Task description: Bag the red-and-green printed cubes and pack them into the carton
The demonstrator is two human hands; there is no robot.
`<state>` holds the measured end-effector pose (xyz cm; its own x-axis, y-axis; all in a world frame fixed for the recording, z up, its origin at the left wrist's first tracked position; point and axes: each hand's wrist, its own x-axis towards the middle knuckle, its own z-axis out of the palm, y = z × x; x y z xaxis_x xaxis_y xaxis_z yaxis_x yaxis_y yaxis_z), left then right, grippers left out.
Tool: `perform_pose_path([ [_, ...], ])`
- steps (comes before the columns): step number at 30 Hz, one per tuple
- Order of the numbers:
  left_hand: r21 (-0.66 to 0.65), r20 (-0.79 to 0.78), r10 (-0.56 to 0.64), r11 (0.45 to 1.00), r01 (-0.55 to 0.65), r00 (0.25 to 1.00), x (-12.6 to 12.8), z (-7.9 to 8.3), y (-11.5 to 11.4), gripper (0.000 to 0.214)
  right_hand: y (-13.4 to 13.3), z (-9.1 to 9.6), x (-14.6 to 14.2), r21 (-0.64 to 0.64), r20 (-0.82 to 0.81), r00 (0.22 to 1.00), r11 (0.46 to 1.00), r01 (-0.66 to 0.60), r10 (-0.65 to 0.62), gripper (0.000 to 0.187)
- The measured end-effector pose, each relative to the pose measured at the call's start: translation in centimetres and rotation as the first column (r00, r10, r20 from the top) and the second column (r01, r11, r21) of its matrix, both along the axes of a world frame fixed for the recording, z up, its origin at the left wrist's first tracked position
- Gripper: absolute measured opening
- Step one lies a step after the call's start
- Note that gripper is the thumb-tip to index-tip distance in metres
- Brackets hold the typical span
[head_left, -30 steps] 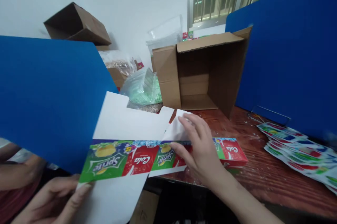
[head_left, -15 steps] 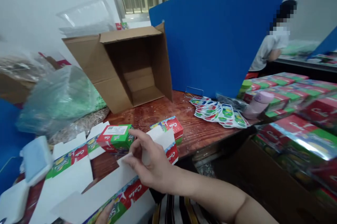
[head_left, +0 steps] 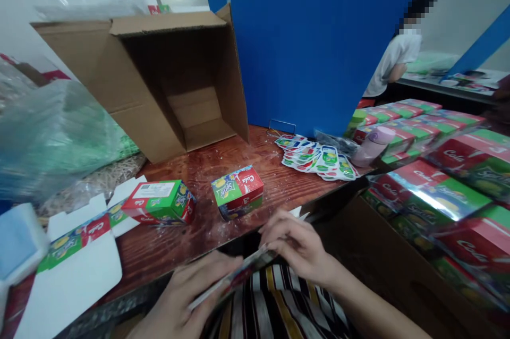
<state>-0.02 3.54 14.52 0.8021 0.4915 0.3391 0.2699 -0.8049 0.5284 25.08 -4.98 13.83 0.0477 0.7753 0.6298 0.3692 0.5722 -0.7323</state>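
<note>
Both my hands hold one flat printed carton blank [head_left: 235, 275] over my lap, just in front of the table edge. My left hand [head_left: 187, 296] grips its lower end, fingers closed on it. My right hand [head_left: 297, 243] pinches its upper end. On the wooden table [head_left: 239, 158] beyond them stand two folded small boxes printed Sprite and Cola, one [head_left: 238, 192] near the middle and one [head_left: 159, 202] to its left. Another unfolded blank [head_left: 75, 259] lies flat at the left.
A big open cardboard box [head_left: 159, 78] lies on its side at the back. A blue divider [head_left: 314, 36] stands behind a fan of printed cards [head_left: 314, 155]. Shrink-wrapped packs [head_left: 438, 185] fill the right. Plastic bags [head_left: 51, 137] sit left. A person sits beyond.
The view swung right and down. My hands drew the flat blank off the table toward my lap; the left hand now shows gripping it, the right has shifted to its upper end.
</note>
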Motion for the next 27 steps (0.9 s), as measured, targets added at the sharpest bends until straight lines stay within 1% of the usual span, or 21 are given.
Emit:
perform_pose_path([
  [1, 0.019, 0.025, -0.109, 0.994, 0.108, 0.994, 1.1, 0.3, 0.2, 0.045, -0.6, -0.5, 0.5, -0.021, -0.001, 0.999, 0.998, 0.054, -0.054, 0.01],
  [3, 0.044, 0.093, -0.243, 0.97, 0.24, 0.966, 3.2, 0.6, 0.8, 0.053, -1.4, -1.4, 1.4, -0.048, 0.011, 0.988, 0.987, 0.156, -0.156, 0.013],
  [5, 0.129, 0.151, -0.275, 0.958, 0.257, 0.95, 5.1, 0.3, 1.3, 0.053, -1.9, -2.0, 2.2, -0.02, 0.04, 0.97, 0.971, 0.24, -0.239, 0.016],
  [7, 0.15, 0.19, -0.273, 0.957, 0.247, 0.943, 6.5, -0.6, 1.6, 0.047, -2.1, -2.5, 2.9, 0.059, 0.092, 0.949, 0.953, 0.298, -0.302, 0.021],
  [9, 0.062, 0.233, -0.263, 0.965, 0.256, 0.936, 7.4, -1.8, 1.7, 0.037, -2.1, -3.1, 3.5, 0.107, 0.158, 0.932, 0.944, 0.312, -0.326, 0.027],
  [11, -0.074, 0.245, -0.254, 0.957, 0.279, 0.936, 7.6, -2.8, 1.6, 0.028, -2.1, -3.8, 3.8, 0.112, 0.219, 0.925, 0.95, 0.292, -0.31, 0.028],
  [13, -0.181, 0.174, -0.262, 0.939, 0.292, 0.949, 7.4, -3.5, 1.4, 0.02, -2.1, -4.5, 3.8, 0.13, 0.274, 0.91, 0.949, 0.286, -0.312, 0.025],
  [15, -0.23, 0.049, -0.297, 0.926, 0.3, 0.954, 6.8, -3.7, 1.2, 0.019, -2.2, -5.1, 3.5, 0.159, 0.307, 0.896, 0.946, 0.284, -0.32, 0.023],
  [16, -0.234, -0.018, -0.323, 0.921, 0.311, 0.946, 6.4, -3.7, 1.1, 0.02, -2.3, -5.4, 3.2, 0.154, 0.306, 0.901, 0.95, 0.27, -0.306, 0.023],
  [18, -0.193, -0.153, -0.36, 0.924, 0.329, 0.92, 5.6, -3.4, 0.9, 0.025, -2.9, -5.9, 2.7, 0.094, 0.261, 0.939, 0.974, 0.208, -0.226, 0.026],
  [19, -0.152, -0.227, -0.357, 0.932, 0.33, 0.906, 5.3, -3.2, 0.9, 0.03, -3.2, -6.1, 2.5, 0.046, 0.226, 0.959, 0.985, 0.166, -0.173, 0.026],
  [20, -0.096, -0.298, -0.333, 0.943, 0.319, 0.894, 5.0, -3.0, 0.8, 0.039, -3.7, -6.2, 2.4, 0.0, 0.187, 0.975, 0.992, 0.123, -0.121, 0.026],
  [22, 0.043, -0.41, -0.229, 0.962, 0.269, 0.883, 4.5, -2.7, 0.8, 0.068, -4.8, -6.2, 2.3, -0.087, 0.118, 0.993, 0.996, 0.032, -0.021, 0.024],
  [23, 0.108, -0.442, -0.168, 0.965, 0.238, 0.881, 4.3, -2.6, 0.9, 0.081, -5.3, -6.2, 2.4, -0.126, 0.092, 0.995, 0.992, -0.011, 0.023, 0.023],
  [24, 0.158, -0.461, -0.117, 0.964, 0.211, 0.88, 4.2, -2.7, 1.0, 0.089, -5.9, -6.1, 2.5, -0.159, 0.074, 0.996, 0.986, -0.043, 0.056, 0.021],
  [25, 0.197, -0.473, -0.073, 0.963, 0.186, 0.878, 4.1, -2.8, 1.1, 0.092, -6.5, -6.1, 2.5, -0.188, 0.066, 0.995, 0.981, -0.054, 0.068, 0.02],
  [26, 0.222, -0.484, -0.039, 0.961, 0.166, 0.874, 4.2, -3.1, 1.1, 0.093, -7.0, -6.2, 2.6, -0.212, 0.067, 0.996, 0.977, -0.04, 0.056, 0.019],
  [27, 0.238, -0.494, -0.013, 0.96, 0.15, 0.869, 4.5, -3.4, 1.1, 0.092, -7.5, -6.5, 2.6, -0.231, 0.072, 0.997, 0.973, 0.002, 0.016, 0.017],
])
